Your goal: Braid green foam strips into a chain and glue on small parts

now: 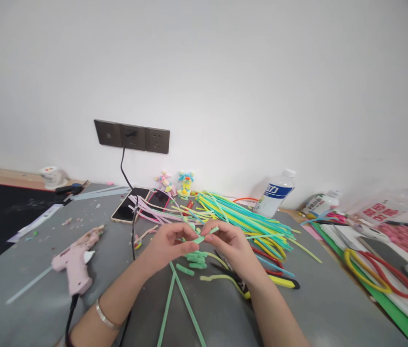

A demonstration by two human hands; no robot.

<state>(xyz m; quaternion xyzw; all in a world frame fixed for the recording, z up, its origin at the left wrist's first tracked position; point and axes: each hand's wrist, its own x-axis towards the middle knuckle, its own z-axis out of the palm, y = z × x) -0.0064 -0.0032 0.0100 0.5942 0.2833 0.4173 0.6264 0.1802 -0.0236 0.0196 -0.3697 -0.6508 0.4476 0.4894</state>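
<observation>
Stem is pinched by left hand and right hand fingertips. Bending seems in hand; steady grip is needed next.

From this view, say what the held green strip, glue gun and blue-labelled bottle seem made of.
Green strip: perhaps fuzzy chenille, matte with soft edges. Glue gun: likely plastic, smooth moulded body. Blue-labelled bottle: probably plastic, smooth, translucent walls.

A plain white wall fills the upper frame, softly lit; dark sockets sit left of centre. A grey worktop spans the lower frame.
</observation>
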